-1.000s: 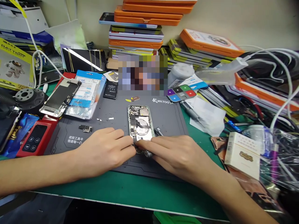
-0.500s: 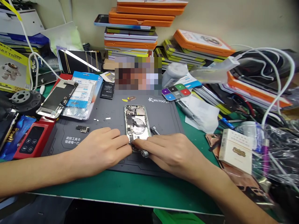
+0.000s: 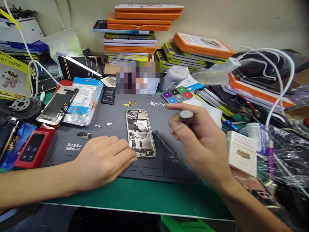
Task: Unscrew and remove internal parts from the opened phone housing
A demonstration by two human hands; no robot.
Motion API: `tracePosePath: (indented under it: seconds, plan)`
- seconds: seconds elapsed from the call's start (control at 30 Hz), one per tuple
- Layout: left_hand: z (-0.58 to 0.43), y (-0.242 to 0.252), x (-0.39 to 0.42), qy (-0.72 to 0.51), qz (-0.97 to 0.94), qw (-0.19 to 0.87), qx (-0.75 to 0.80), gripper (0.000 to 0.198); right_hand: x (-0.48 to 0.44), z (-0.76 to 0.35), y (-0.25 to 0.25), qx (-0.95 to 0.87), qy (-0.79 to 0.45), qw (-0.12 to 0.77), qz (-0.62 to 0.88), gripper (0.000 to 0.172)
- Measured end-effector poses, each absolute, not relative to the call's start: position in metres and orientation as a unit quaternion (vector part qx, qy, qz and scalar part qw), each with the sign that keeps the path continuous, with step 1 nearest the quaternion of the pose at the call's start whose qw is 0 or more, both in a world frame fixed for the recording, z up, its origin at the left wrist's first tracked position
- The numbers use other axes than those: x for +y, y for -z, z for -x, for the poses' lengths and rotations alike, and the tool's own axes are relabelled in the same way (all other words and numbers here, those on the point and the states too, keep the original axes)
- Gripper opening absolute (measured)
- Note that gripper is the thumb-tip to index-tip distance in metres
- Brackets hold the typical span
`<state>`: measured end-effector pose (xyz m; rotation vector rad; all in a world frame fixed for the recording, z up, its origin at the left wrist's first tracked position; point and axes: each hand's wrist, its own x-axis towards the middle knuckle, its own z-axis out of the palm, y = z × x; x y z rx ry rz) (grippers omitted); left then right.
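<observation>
An opened phone body (image 3: 141, 133) lies on the dark work mat (image 3: 116, 113), its inner parts and a round coil showing. My left hand (image 3: 108, 158) rests at the phone's lower left edge with its fingers curled together; whether anything is between them is hidden. Raised right of the phone, my right hand (image 3: 198, 138) holds a screwdriver (image 3: 185, 114) by its round grey end, index finger stretched out. Tweezers (image 3: 166, 146) lie on the mat between the phone and my right hand. Left of the phone sits a small camera part (image 3: 84, 135).
A detached screen (image 3: 58, 104) and a red device (image 3: 35, 146) are at the left. Behind the mat stands a stack of orange boxes (image 3: 140, 25). At the right are a white box (image 3: 242, 153), white cables (image 3: 291, 74) and plastic wrap.
My right hand has lifted off the phone and moved up and right with the screwdriver. The phone's lower end and the tweezers are now uncovered. My left hand has barely moved.
</observation>
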<state>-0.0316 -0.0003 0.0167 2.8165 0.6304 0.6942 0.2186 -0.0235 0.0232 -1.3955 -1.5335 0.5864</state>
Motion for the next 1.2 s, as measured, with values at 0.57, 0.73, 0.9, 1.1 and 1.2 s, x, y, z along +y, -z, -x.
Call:
tracePosePath:
  seconds: [0.57,0.73,0.9,1.1,1.2]
  plan:
    - [0.023,-0.019,-0.013,-0.153,-0.714,0.605,0.317,0.015,-0.017,-0.215,-0.008,-0.682,-0.153,0.439,0.565,0.051]
    - [0.023,-0.019,-0.012,-0.149,-0.625,0.674,0.365,0.02,-0.018,-0.214,-0.006,-0.719,-0.03,0.397,0.57,0.052]
    - [0.021,-0.018,-0.015,-0.141,-0.568,0.703,0.405,0.03,-0.016,-0.219,-0.003,-0.757,0.069,0.328,0.561,0.054]
    - [0.019,-0.019,-0.013,-0.165,-0.549,0.717,0.397,0.024,-0.022,-0.217,-0.011,-0.707,-0.009,0.406,0.578,0.071]
    - [0.018,-0.021,-0.012,-0.179,-0.524,0.733,0.396,0.021,-0.029,-0.208,-0.021,-0.604,-0.226,0.57,0.509,0.062]
